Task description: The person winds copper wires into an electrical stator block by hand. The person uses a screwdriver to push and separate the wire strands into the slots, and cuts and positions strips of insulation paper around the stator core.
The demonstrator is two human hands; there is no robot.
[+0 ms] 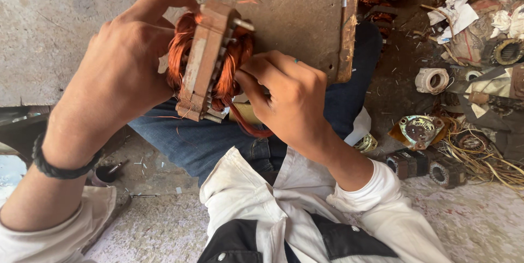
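Meanwhile, a motor stator [204, 61] is being gripped by the closed left hand [117, 72] while copper winding [232, 64] is being pinched by right hand [289, 96]; steady, even pulling is being advised.

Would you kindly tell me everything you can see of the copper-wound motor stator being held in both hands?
The motor stator is a squarish stack of thin rusty-brown metal plates, held on edge and tilted, above the person's lap. Orange copper windings bulge from both faces, and a pale pin sticks out near its top corner. The left hand wraps its far side; the right hand pinches the windings, from which a copper bundle trails downward.
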